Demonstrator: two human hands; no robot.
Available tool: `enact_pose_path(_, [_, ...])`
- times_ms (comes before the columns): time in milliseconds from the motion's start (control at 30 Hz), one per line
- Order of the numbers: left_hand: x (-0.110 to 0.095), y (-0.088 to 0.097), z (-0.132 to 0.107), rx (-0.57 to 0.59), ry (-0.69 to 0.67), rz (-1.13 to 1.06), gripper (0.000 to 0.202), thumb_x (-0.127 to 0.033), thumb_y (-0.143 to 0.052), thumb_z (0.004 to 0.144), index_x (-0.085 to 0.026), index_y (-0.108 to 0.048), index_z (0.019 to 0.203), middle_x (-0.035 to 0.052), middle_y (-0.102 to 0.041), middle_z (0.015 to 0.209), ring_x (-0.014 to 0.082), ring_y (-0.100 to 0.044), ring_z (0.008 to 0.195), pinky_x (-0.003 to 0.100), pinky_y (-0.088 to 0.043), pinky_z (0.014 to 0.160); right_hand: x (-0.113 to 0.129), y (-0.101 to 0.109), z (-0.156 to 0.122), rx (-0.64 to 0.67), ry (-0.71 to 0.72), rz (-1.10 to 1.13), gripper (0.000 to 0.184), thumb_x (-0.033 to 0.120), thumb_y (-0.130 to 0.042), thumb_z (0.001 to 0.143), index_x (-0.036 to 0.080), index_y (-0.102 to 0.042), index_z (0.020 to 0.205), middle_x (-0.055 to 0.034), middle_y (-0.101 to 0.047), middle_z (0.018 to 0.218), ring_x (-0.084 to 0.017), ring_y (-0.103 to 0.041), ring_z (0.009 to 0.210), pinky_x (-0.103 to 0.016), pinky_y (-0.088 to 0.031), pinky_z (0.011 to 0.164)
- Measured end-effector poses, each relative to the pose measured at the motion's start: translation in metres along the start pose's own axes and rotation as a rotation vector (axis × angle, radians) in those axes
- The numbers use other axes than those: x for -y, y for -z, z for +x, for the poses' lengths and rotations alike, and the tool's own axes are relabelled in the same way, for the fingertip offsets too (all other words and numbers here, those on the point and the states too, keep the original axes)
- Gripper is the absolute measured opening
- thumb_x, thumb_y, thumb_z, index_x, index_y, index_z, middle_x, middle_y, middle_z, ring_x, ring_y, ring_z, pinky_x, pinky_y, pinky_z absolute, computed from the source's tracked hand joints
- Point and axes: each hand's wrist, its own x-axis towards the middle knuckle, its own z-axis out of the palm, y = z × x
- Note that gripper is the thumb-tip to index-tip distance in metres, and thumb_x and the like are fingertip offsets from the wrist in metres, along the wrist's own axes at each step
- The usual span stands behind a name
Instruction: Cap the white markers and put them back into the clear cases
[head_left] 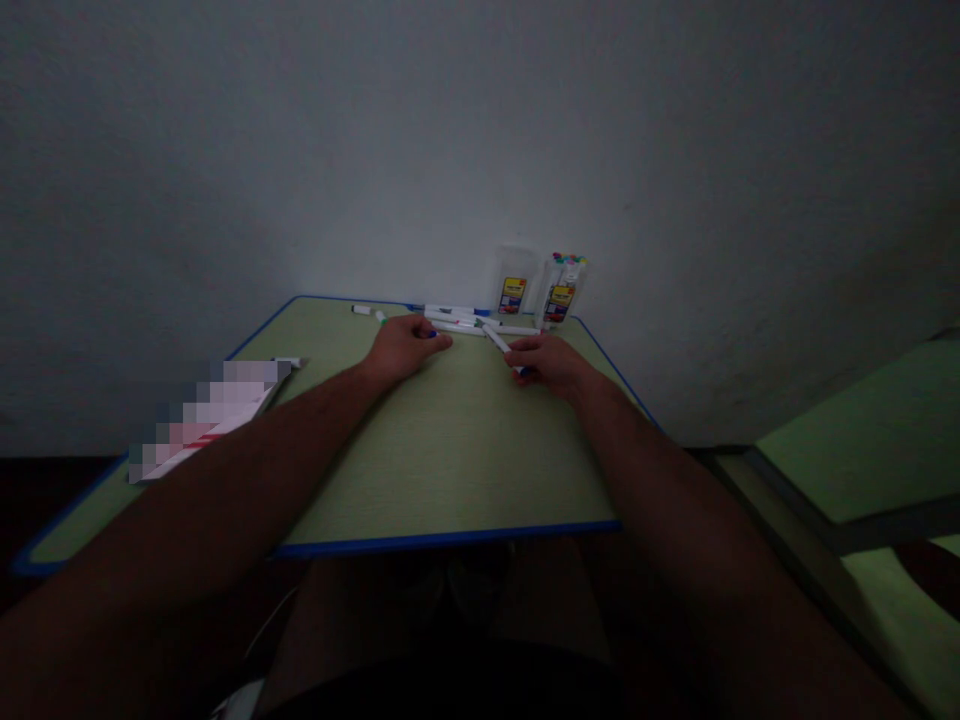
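My right hand (546, 362) is closed around a white marker (496, 340), which slants toward the back of the table; a blue part shows under the fingers. To its left, my left hand (405, 348) is closed with a small blue marker cap (433, 333) at its fingertips, most of it hidden. Several white markers (450, 311) lie in a loose pile just behind both hands, along the back edge. Another white marker (363, 310) with a dark end lies beyond my left hand, near a green-tipped piece (382, 318).
A clear plastic case (513, 290) stands at the back by the wall, beside a second case (562, 295) holding colourful-capped markers. A printed sheet or booklet (217, 425), partly blurred, lies at the left with a white marker (291, 362) by its top. The pale green table (450, 450) has blue edging.
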Motion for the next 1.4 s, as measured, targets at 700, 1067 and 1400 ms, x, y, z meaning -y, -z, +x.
enact_pose_path(700, [-0.005,0.001,-0.004,0.013,0.092,-0.206,0.026,-0.042,-0.072,0.070,-0.019,-0.060,0.068,-0.0023,-0.053,0.053,0.0112,-0.044,0.047,0.028,-0.034,0.049,-0.003,0.002,0.001,0.032,0.040,-0.041,0.009,0.006,-0.072,0.074,0.013,-0.068,0.077,-0.0001,-0.062,0.066,-0.010,-0.057,0.052,-0.022,-0.051,0.047])
enact_pose_path(1067, [0.009,0.001,0.008,0.016,0.181,-0.580,0.015,-0.025,-0.071,0.070,-0.017,-0.058,0.067,-0.0030,-0.052,0.054,0.0084,-0.043,0.045,0.024,-0.034,0.044,-0.005,0.002,0.005,-0.023,0.103,-0.050,0.007,0.009,-0.072,0.070,0.013,-0.067,0.073,-0.0003,-0.062,0.063,-0.008,-0.052,0.049,-0.022,-0.049,0.047])
enact_pose_path(1400, [0.013,-0.001,0.010,0.035,0.159,-0.623,0.014,-0.023,-0.072,0.068,-0.016,-0.061,0.068,-0.0025,-0.055,0.056,0.0088,-0.046,0.045,0.024,-0.037,0.044,-0.008,0.003,0.010,-0.025,0.153,-0.085,0.006,0.012,-0.072,0.069,0.013,-0.067,0.072,-0.0006,-0.060,0.061,-0.010,-0.052,0.049,-0.024,-0.048,0.045])
